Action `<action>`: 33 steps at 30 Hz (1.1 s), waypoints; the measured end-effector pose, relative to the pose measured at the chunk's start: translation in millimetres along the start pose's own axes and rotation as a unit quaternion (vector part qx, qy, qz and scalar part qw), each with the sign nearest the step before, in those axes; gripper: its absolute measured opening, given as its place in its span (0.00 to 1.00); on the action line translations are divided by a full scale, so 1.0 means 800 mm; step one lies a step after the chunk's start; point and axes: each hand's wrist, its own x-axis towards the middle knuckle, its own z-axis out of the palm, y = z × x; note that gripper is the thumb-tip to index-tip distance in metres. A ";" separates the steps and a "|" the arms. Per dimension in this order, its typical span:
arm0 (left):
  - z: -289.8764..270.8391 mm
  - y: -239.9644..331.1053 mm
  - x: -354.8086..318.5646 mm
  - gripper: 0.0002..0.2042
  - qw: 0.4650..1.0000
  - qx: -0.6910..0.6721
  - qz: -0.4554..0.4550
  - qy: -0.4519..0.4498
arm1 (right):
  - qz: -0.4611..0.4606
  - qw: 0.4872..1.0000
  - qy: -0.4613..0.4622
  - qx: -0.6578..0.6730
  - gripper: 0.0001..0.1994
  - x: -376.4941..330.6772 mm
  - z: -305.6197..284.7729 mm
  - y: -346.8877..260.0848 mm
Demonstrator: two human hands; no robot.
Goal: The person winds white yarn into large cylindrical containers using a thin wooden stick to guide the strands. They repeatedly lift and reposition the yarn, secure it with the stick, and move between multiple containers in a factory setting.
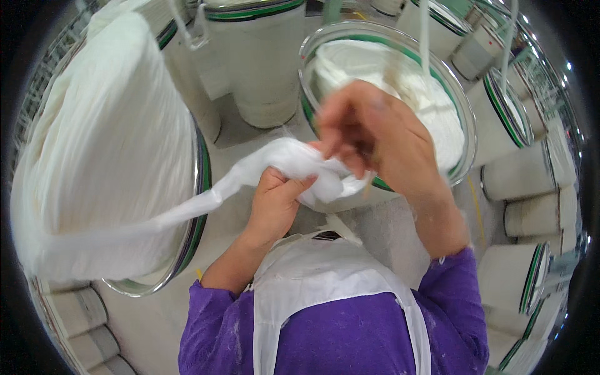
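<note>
White soft-fibre rope, bunched at the left hand, tail running left to a tall white fibre heap. Left thumb and fingers closed on it. Right hand blurred beside the bunch, fingers curled, can't tell if gripping.

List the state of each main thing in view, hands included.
Left hand: closed on the white strand.
Right hand: raised, blurred; grip unclear.
White strand: stretched from the left pile, bunched at the hands.
Left pile: heaped above its bin's rim.
Right bin: open, holding white fluff.
Apron: worn.
</note>
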 end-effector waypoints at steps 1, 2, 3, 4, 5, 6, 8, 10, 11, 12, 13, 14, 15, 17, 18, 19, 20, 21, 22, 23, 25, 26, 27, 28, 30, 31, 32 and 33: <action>0.006 0.000 -0.002 0.16 0.997 0.043 -0.050 0.042 | 0.002 0.999 -0.044 -0.008 0.23 0.008 0.006 -0.007; 0.012 0.000 0.000 0.17 0.993 0.060 -0.085 0.063 | 0.044 0.997 -0.057 -0.021 0.24 0.021 0.009 -0.009; 0.017 0.001 -0.001 0.18 0.982 0.085 -0.143 0.094 | 0.025 0.993 -0.109 -0.026 0.24 0.032 0.012 -0.009; 0.023 0.002 -0.002 0.18 0.982 0.088 -0.156 0.066 | 0.068 0.993 -0.080 -0.061 0.25 0.046 0.015 -0.007; 0.026 0.004 -0.001 0.18 0.988 0.081 -0.133 0.014 | 0.076 0.991 -0.074 -0.082 0.25 0.060 0.019 -0.003; 0.030 0.007 -0.004 0.18 0.988 0.079 -0.129 -0.032 | 0.098 0.987 -0.052 -0.116 0.25 0.066 0.024 0.000; 0.034 0.011 -0.010 0.20 0.985 0.111 -0.109 -0.071 | 0.074 0.984 -0.045 -0.157 0.23 0.071 0.031 0.007; 0.032 0.014 -0.012 0.22 0.980 0.145 -0.128 -0.048 | 0.076 0.974 -0.072 -0.198 0.21 0.067 0.030 0.006; 0.030 0.014 -0.013 0.23 0.978 0.157 -0.133 -0.040 | 0.082 0.967 -0.111 -0.213 0.20 0.062 0.026 0.004; 0.026 0.013 -0.012 0.18 0.978 0.162 -0.119 -0.060 | 0.088 0.958 -0.149 -0.227 0.19 0.057 0.021 -0.001; 0.023 0.011 -0.012 0.18 0.976 0.181 -0.111 -0.044 | 0.041 0.953 -0.216 -0.209 0.17 0.052 0.013 -0.006; 0.020 0.008 -0.010 0.17 0.974 0.199 -0.104 -0.026 | -0.004 0.940 -0.283 -0.189 0.16 0.045 0.005 -0.011; 0.018 0.005 -0.012 0.18 0.975 0.203 -0.093 -0.002 | 0.012 0.923 -0.335 -0.187 0.15 0.041 0.000 -0.015; 0.014 -0.003 -0.013 0.19 0.982 0.176 -0.072 -0.011 | 0.046 0.907 -0.340 -0.243 0.14 0.033 -0.006 -0.019; 0.013 -0.006 -0.014 0.19 0.975 0.200 -0.097 -0.019 | 0.093 0.896 -0.335 -0.278 0.13 0.030 -0.007 -0.021; 0.013 -0.007 -0.016 0.18 0.966 0.225 -0.122 -0.025 | 0.095 0.889 -0.306 -0.327 0.13 0.027 -0.007 -0.021; 0.013 -0.009 -0.017 0.13 0.972 0.208 -0.101 -0.039 | 0.092 0.881 -0.276 -0.372 0.13 0.024 -0.007 -0.022; 0.014 -0.009 -0.019 0.11 0.975 0.192 -0.105 -0.031 | 0.056 0.878 -0.257 -0.399 0.12 0.023 -0.007 -0.022; 0.015 -0.009 -0.020 0.10 0.978 0.176 -0.108 -0.024 | 0.037 0.886 -0.254 -0.387 0.11 0.021 -0.009 -0.024; 0.016 -0.008 -0.021 0.08 0.981 0.159 -0.113 -0.017 | 0.049 0.905 -0.256 -0.336 0.10 0.021 -0.010 -0.024; 0.019 -0.007 -0.022 0.08 0.976 0.181 -0.111 -0.045 | 0.076 0.935 -0.256 -0.233 0.09 0.019 -0.013 -0.024; 0.020 -0.006 -0.023 0.08 0.973 0.193 -0.110 -0.060 | 0.033 0.921 -0.226 -0.316 0.08 0.019 -0.014 -0.023; 0.022 -0.005 -0.022 0.08 0.972 0.199 -0.100 -0.068 | 0.014 0.922 -0.217 -0.321 0.08 0.018 -0.015 -0.023; 0.024 -0.004 -0.021 0.08 0.971 0.206 -0.090 -0.077 | 0.023 0.918 -0.199 -0.344 0.08 0.016 -0.015 -0.022; 0.028 -0.003 -0.019 0.08 0.977 0.177 -0.060 -0.099 | 0.077 0.948 -0.200 -0.234 0.09 0.012 -0.016 -0.019; 0.029 -0.002 -0.019 0.07 0.973 0.195 -0.069 -0.102 | 0.059 0.952 -0.196 -0.228 0.09 0.011 -0.016 -0.017; 0.030 -0.001 -0.018 0.07 0.969 0.212 -0.078 -0.104 | 0.028 0.953 -0.208 -0.218 0.09 0.011 -0.017 -0.016; 0.032 0.000 -0.017 0.07 0.966 0.221 -0.074 -0.114 | 0.022 0.956 -0.204 -0.211 0.10 0.011 -0.017 -0.013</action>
